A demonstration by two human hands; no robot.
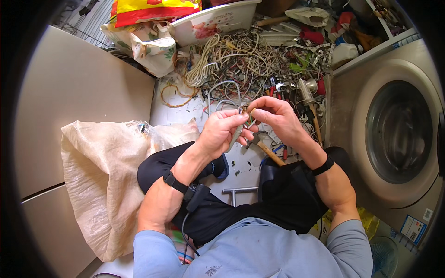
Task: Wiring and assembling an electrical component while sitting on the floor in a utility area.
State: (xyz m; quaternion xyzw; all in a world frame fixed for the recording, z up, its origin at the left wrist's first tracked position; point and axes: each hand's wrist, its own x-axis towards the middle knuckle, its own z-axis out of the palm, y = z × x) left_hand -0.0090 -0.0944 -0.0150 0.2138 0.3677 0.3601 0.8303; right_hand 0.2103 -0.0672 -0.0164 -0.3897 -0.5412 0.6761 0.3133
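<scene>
My left hand [219,133] is closed around a grey cable [235,137], whose thick sheathed part sticks out below the fingers. A grey loop of cable rises above that hand toward the pile; I cannot tell if it is the same piece. Thin coloured inner wires show between my hands, green among them. My right hand [283,124] pinches at these wires with thumb and forefinger, close to the left fingertips. What exactly sits in that pinch is partly hidden. Just under my hands, a hammer [270,154] with a wooden handle lies near my right foot.
A big heap of tangled cables [245,58] fills the floor ahead. On the left are a beige woven sack [104,171] and a smooth cabinet [83,88]. A front-loading washing machine [347,120] stands at the right. A white tub [222,21] and plastic bags [155,51] are behind.
</scene>
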